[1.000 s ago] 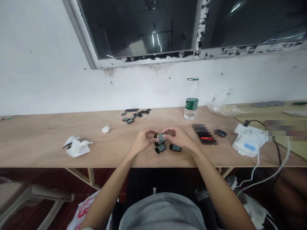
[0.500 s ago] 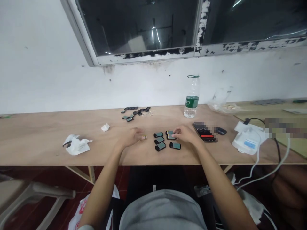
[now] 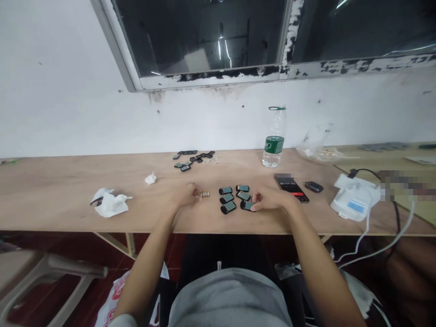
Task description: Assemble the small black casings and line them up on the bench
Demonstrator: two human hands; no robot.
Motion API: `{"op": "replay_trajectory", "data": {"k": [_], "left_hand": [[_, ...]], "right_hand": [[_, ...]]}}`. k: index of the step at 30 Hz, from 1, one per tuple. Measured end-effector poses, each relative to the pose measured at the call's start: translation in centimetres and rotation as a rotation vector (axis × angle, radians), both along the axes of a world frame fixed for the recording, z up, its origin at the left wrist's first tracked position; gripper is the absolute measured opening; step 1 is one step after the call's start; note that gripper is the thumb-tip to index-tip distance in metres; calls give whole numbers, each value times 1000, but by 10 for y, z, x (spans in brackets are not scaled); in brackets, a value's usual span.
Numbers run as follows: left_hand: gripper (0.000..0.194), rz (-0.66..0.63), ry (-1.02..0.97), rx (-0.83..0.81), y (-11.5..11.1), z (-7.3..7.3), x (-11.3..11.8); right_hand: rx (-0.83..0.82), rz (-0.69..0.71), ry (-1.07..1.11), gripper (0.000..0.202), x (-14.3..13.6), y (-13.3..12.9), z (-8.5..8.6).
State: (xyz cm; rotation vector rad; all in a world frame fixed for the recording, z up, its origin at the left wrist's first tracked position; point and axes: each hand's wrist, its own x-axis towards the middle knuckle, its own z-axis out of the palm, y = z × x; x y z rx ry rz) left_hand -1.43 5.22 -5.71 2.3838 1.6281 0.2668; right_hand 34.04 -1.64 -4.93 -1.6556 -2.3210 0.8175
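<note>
My left hand point(image 3: 188, 195) is closed, its fingertips at one end of a small yellow-and-white striped piece point(image 3: 205, 194) near the table's middle. To its right lie two columns of small black rounded cases with grey-green panels, among them an upper-left case point(image 3: 225, 190), a lower-left case point(image 3: 228, 207) and a tilted middle-right case point(image 3: 243, 195). My right hand point(image 3: 270, 198) pinches the right end of the lower-right black case point(image 3: 247, 205), which rests on the table. Its fingers partly hide that end.
Farther back are more black cases point(image 3: 185, 168) and scattered small white bits point(image 3: 211, 160). A water bottle point(image 3: 273, 152), a phone point(image 3: 293, 187) and a dark oval object point(image 3: 314, 186) stand or lie to the right, near a white cabled device point(image 3: 354, 200). Crumpled tissues point(image 3: 112, 204) lie left.
My right hand has moved toward me, from the middle-right case to the lower-right one. The middle-right case now lies tilted and uncovered. My left hand stays by the striped piece.
</note>
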Motion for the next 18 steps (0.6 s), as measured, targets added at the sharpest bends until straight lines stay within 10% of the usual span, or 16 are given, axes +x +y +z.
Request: {"op": "replay_trajectory", "data": {"k": [10, 18], "left_hand": [[23, 1, -97, 43, -4, 6, -2], [30, -306, -480, 136, -55, 41, 47]], "right_hand": [[50, 124, 449, 29, -17, 0, 7], [300, -41, 641, 28, -49, -8, 19]]}}
